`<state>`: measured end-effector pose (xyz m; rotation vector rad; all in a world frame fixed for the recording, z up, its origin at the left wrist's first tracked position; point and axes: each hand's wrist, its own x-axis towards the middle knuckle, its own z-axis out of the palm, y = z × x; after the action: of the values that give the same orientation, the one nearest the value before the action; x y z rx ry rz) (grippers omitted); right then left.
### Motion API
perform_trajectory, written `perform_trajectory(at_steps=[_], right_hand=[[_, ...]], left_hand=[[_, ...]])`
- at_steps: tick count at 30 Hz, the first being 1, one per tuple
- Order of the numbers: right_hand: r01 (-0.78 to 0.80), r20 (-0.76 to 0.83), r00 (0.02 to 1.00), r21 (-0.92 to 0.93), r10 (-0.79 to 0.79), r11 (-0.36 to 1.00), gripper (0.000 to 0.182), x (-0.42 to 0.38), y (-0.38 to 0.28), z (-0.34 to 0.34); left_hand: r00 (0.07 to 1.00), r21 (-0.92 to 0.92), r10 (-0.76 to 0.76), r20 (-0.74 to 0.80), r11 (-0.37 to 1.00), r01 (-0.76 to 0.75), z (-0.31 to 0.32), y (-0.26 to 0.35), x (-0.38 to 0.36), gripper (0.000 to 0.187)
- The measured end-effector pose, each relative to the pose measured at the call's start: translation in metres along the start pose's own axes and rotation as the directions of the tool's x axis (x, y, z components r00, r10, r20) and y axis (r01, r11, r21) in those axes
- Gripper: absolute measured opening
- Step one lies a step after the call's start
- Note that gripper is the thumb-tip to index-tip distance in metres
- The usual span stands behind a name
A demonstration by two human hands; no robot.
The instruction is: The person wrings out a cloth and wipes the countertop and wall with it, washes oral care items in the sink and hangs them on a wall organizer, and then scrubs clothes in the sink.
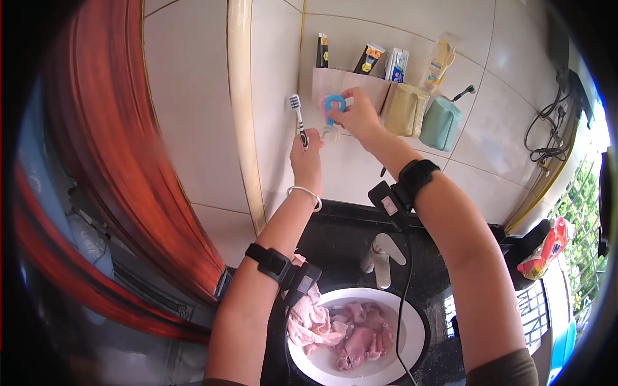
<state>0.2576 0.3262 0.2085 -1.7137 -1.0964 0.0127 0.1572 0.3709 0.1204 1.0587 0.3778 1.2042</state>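
Observation:
My left hand [307, 156] is raised against the tiled wall and grips a toothbrush [298, 118] with a black-and-white handle, bristles pointing up. My right hand [358, 116] reaches up just right of it and holds a small blue ring-shaped brush [333, 105] with a pink part, right in front of a beige wall pocket organiser [347, 87]. The two hands are close together, almost touching. Both forearms wear black straps with small devices.
The organiser holds several tubes and boxes [368, 59]; a beige cup [403, 110] and a mint cup [440, 123] hang beside it. Below, a white basin [416, 335] holds pink cloth [351, 333], with a tap [382, 256] on a black counter [341, 238]. Red door [116, 161] at left.

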Motion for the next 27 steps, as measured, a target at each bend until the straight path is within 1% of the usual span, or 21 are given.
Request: perform_trajectory(at_steps=[1,2,3,4,5,6,8,9,11,15,17,19,20,21,22,23,25,26,27], right_hand=[[0.009,-0.059,0.998,-0.09,-0.014,0.996,0.045,-0.002,0.003,0.002],[0.009,-0.061,0.998,-0.089,-0.015,0.996,0.045,-0.002,0.006,0.003],[-0.001,-0.098,0.995,-0.115,-0.011,0.993,0.044,-0.004,0.007,0.006],[-0.012,-0.134,0.991,-0.14,-0.007,0.99,0.043,-0.004,0.006,0.008],[-0.015,-0.138,0.99,-0.142,-0.005,0.99,0.043,-0.004,0.006,0.009],[-0.01,-0.136,0.991,-0.142,-0.01,0.99,0.043,-0.002,0.01,0.011],[-0.003,-0.14,0.99,-0.145,-0.017,0.989,0.042,0.003,0.014,0.014],[-0.018,-0.141,0.99,-0.121,0.001,0.993,0.042,0.003,0.014,0.016],[-0.033,-0.141,0.99,-0.099,0.019,0.995,0.041,0.003,0.016,0.016],[-0.009,-0.12,0.993,-0.083,-0.001,0.997,0.041,0.001,0.017,0.016],[0.003,-0.105,0.994,-0.073,-0.011,0.997,0.041,-0.002,0.018,0.015],[-0.017,-0.089,0.996,0.123,0.028,0.992,0.038,-0.009,0.016,0.016],[-0.017,-0.092,0.995,0.124,0.029,0.992,0.038,-0.01,0.016,0.017],[-0.013,-0.111,0.993,0.184,0.035,0.983,0.038,-0.012,0.016,0.018],[-0.009,-0.127,0.991,0.244,0.041,0.97,0.038,-0.013,0.015,0.02],[-0.01,-0.125,0.991,0.247,0.042,0.969,0.038,-0.015,0.016,0.021],[-0.056,-0.195,0.975,0.256,0.108,0.965,0.038,-0.021,0.011,0.019],[-0.058,-0.193,0.975,0.255,0.11,0.965,0.038,-0.023,0.01,0.02],[-0.062,-0.249,0.96,0.266,0.131,0.962,0.037,-0.024,0.01,0.022]], left_hand=[[0.999,-0.007,-0.005,0.04,1.0,0.005,0.004,0.003,0.004,0.025],[0.999,0.015,0.007,0.046,1.0,-0.008,0.005,0.0,0.012,0.023],[0.999,0.015,0.006,0.049,1.0,-0.007,0.006,0.002,0.014,0.023],[0.998,0.019,-0.04,0.057,0.999,0.039,0.008,0.003,0.016,0.022],[0.994,0.022,-0.086,0.064,0.996,0.084,0.01,0.005,0.018,0.02],[0.994,0.021,-0.088,0.068,0.996,0.087,0.009,0.0,0.023,0.02],[0.997,0.096,0.001,0.075,0.995,-0.009,0.007,-0.012,0.036,0.017],[0.997,0.096,0.0,0.079,0.995,-0.007,0.007,-0.012,0.037,0.017],[0.998,0.181,-0.006,0.07,0.984,-0.007,0.007,-0.011,0.038,0.017],[0.992,0.121,-0.047,0.118,0.992,0.033,0.002,-0.011,0.036,0.017],[0.985,-0.027,-0.104,0.141,0.994,0.108,0.0,-0.009,0.029,0.018],[0.987,-0.02,-0.094,0.134,0.995,0.097,0.003,-0.002,0.021,0.019],[0.989,-0.012,-0.08,0.123,0.997,0.083,0.005,0.0,0.019,0.021],[0.989,-0.009,-0.081,0.124,0.997,0.082,0.006,-0.001,0.02,0.021],[0.985,0.051,-0.041,0.167,0.998,0.033,0.007,-0.002,0.02,0.022],[0.978,0.109,-0.004,0.211,0.994,-0.02,0.006,-0.002,0.021,0.023],[0.973,0.134,-0.005,0.232,0.991,-0.027,0.006,-0.001,0.026,0.023],[0.966,0.156,-0.005,0.258,0.987,-0.037,0.007,-0.001,0.029,0.023],[0.966,0.156,-0.008,0.257,0.987,-0.033,0.009,-0.005,0.033,0.023]])
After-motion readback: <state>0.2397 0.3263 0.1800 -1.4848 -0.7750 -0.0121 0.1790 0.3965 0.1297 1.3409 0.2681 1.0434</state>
